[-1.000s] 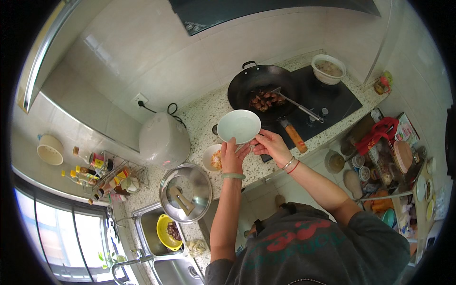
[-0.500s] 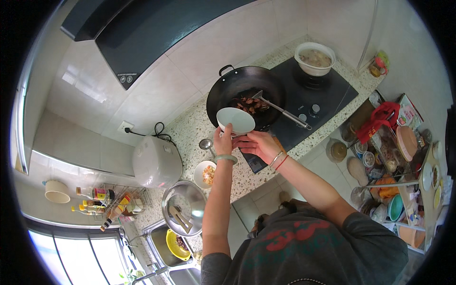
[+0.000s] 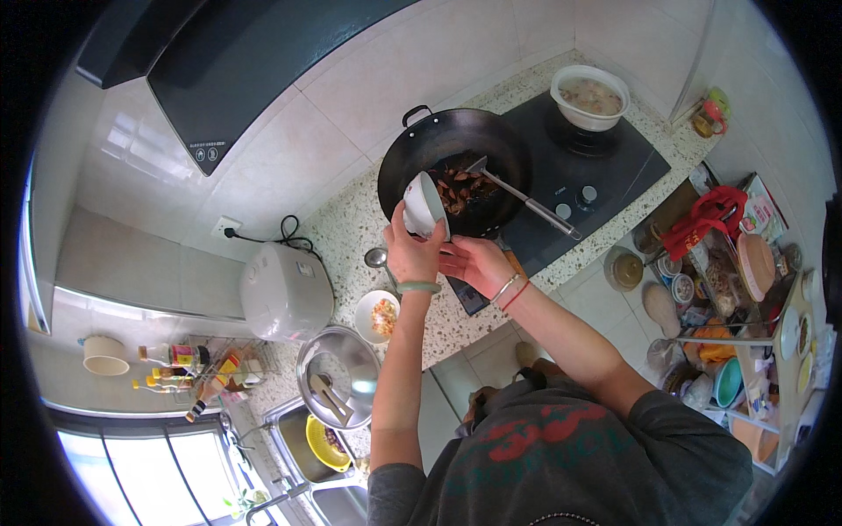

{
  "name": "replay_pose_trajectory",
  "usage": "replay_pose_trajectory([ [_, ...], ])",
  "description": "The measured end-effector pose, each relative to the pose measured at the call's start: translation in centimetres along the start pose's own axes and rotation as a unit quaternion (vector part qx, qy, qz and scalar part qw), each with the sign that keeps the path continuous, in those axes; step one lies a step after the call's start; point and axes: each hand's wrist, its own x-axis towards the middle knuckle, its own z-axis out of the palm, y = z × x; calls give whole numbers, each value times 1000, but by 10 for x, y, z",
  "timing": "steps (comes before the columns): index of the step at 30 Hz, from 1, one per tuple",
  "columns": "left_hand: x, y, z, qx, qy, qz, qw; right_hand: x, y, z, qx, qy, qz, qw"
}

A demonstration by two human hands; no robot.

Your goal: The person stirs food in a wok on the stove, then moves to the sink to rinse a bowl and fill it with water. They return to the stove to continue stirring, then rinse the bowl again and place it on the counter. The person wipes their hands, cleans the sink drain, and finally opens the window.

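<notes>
A white bowl [image 3: 424, 207] is tipped on its side over the near left rim of a black wok [image 3: 408, 149]. My left hand [image 3: 412, 254] grips the bowl from its near side, with a green bangle on the wrist. Against the bowl's lower right side, my right hand [image 3: 478, 267] also holds on, its fingertips partly hidden behind my left hand. Brown pieces of food [image 3: 460, 188] lie in dark liquid at the wok's bottom. A metal spatula [image 3: 531, 203] rests in the wok, its handle sticking out to the right over the cooktop [image 3: 605, 175].
Left of my hands are a ladle [image 3: 375, 257], a bowl of chopped food [image 3: 368, 307], a glass lid [image 3: 360, 351] and a rice cooker [image 3: 285, 294]. A white pot of soup [image 3: 586, 118] stands on the far burner. A crowded shelf [image 3: 745, 342] is at right.
The bowl has turned from mouth-up to steeply tilted toward the wok, my left hand rotating with it. More dark liquid shows among the food. The camera view has shifted slightly.
</notes>
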Motion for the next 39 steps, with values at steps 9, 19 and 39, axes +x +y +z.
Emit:
replay_pose_trajectory([
  [9,-26,-33,-7,-509,-7,-248,824,-27,6,39,-175,4,-61,983],
  [19,-159,-93,-36,-707,27,-403,581,-71,101,-24,-355,56,-32,932],
  [39,-224,-159,64,-645,100,-502,568,-97,75,-94,-431,132,90,888],
])
